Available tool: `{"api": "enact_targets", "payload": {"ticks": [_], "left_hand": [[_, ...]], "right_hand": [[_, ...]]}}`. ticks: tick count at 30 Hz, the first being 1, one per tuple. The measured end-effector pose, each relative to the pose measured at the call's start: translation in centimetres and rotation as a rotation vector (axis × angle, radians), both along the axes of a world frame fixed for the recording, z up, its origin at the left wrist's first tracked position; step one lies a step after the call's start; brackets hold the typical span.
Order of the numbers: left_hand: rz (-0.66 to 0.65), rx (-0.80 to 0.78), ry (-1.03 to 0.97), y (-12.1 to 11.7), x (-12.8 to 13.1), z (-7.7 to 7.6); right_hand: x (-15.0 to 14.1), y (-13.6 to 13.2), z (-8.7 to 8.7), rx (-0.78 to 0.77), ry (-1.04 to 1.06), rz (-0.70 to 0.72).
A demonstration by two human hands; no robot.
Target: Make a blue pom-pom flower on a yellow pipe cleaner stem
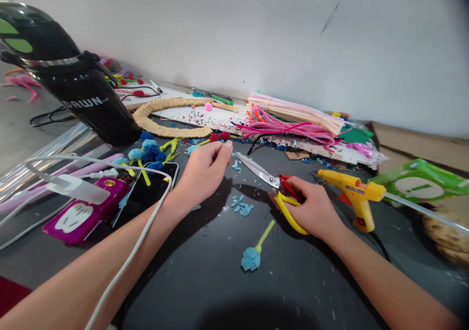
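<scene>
Firmly, right hand grips scissors; left hand pinches closed.

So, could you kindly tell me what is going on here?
A person holds red-and-yellow-handled scissors in the right hand, pointed towards the left hand, which is closed in a pinch; whether it holds anything is unclear. Light-blue clippings and a blue fuzzy-stem flower lie on the dark tabletop. A yellow glue gun lies to the right.

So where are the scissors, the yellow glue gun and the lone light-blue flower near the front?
Scissors (271,180): head view, beside the blade pivot.
Yellow glue gun (356,191): head view, on its body.
Light-blue flower (251,258): head view, on the petals.
</scene>
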State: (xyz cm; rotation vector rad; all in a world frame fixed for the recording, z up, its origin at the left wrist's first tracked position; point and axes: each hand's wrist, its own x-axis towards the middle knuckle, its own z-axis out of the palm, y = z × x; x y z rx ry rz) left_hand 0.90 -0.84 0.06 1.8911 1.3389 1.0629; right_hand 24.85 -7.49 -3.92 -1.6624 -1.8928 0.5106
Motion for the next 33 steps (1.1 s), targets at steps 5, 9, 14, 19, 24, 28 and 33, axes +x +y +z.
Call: {"api": "enact_targets", "payload": {"ticks": [5,9,14,19,24,28,33], "left_hand": [[-0.011,0.004,0.013,-0.05,0.01,0.05],[-0.016,0.009,0.02,-0.03,0.0,-0.01],[-0.015,0.004,0.031,-0.02,-0.02,-0.02],[-0.014,0.0,0.032,-0.02,-0.05,-0.05],[-0.019,0.002,0.031,0.0,-0.08,-0.06],[-0.02,0.006,0.034,0.02,-0.11,0.02],[-0.019,0.012,0.039,0.01,-0.12,0.02]], "right_hand": [[-0.02,0.07,0.05,-0.016,0.013,-0.001],[-0.01,0.18,0.07,-0.03,0.025,-0.009],[0.11,0.25,-0.02,-0.046,0.03,-0.007],[0.13,0.23,0.0,-0.058,0.043,-0.013],[-0.01,0.22,0.14,-0.056,0.044,-0.017],[-0.02,0.16,0.15,-0.044,0.03,-0.021],[0.01,0.21,0.1,-0.039,0.039,-0.014]]}}
